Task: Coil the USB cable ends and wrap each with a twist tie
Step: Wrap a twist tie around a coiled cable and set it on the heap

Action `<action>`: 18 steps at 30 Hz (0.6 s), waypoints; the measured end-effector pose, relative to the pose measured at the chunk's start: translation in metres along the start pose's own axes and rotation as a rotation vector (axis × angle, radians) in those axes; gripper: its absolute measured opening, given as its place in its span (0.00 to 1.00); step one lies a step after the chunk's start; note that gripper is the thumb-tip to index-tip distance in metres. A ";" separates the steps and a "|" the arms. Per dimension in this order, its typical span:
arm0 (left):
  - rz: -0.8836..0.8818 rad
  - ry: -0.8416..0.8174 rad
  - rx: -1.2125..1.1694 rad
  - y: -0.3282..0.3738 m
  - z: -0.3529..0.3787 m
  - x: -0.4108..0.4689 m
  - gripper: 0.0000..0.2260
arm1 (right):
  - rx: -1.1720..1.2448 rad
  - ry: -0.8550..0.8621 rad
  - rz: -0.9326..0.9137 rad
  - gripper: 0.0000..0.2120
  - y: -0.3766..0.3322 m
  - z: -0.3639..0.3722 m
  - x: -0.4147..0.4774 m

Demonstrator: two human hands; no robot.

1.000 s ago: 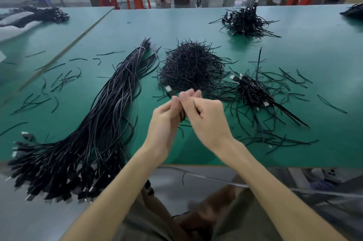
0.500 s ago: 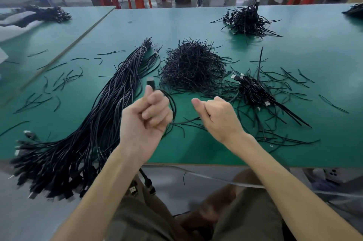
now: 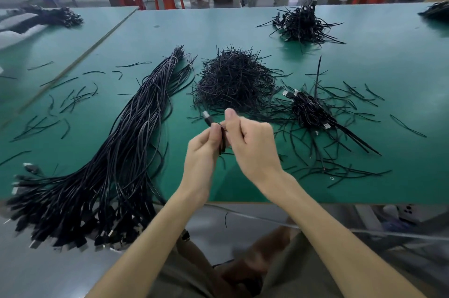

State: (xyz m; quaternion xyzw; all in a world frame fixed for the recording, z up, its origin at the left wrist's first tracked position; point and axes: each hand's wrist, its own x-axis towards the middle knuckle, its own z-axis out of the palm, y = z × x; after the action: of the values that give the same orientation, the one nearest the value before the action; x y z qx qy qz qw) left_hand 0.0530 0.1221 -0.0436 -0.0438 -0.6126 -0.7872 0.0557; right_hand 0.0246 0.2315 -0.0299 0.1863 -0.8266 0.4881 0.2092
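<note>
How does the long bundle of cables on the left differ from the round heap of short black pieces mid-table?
The cable bundle is long strands lying roughly side by side; the heap is short pieces crisscrossed into a mound. The cable bundle ends in plugs hanging past the near edge of the table; the heap shows no plugs and sits wholly on it. Both are black.

My bare forearms angle in from below, and both hands meet just past the near edge of the desk [image 3: 243,27], about midway along it. My left hand [image 3: 202,149] pinches the cable [image 3: 222,142] with curled fingers. My right hand [image 3: 252,144] grips it alongside, thumb pointing up.
</note>
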 end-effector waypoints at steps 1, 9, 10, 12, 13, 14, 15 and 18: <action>-0.058 0.000 -0.140 0.002 0.000 0.002 0.18 | -0.015 -0.013 -0.035 0.26 -0.002 0.003 -0.005; -0.201 0.048 -0.553 0.016 -0.009 0.006 0.15 | -0.297 -0.065 -0.219 0.23 0.007 0.010 -0.021; -0.196 0.051 -0.571 0.017 -0.012 0.007 0.14 | -0.309 -0.091 -0.217 0.23 0.009 0.010 -0.023; -0.206 0.048 -0.603 0.020 -0.016 0.008 0.12 | -0.309 -0.153 -0.204 0.21 0.011 0.009 -0.026; -0.218 0.045 -0.622 0.020 -0.018 0.008 0.12 | -0.324 -0.177 -0.192 0.20 0.012 0.008 -0.026; -0.228 0.042 -0.636 0.019 -0.020 0.009 0.12 | -0.345 -0.210 -0.152 0.18 0.012 0.007 -0.025; -0.235 0.042 -0.638 0.018 -0.021 0.010 0.13 | -0.358 -0.257 -0.083 0.17 0.012 0.006 -0.024; -0.234 0.050 -0.603 0.011 -0.024 0.013 0.13 | -0.238 -0.405 0.142 0.20 0.008 0.004 -0.021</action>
State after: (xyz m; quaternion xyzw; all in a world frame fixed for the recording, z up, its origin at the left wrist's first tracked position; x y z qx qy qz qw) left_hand 0.0421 0.0958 -0.0372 0.0320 -0.3512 -0.9351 -0.0358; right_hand 0.0376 0.2333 -0.0486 0.1958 -0.9143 0.3537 0.0250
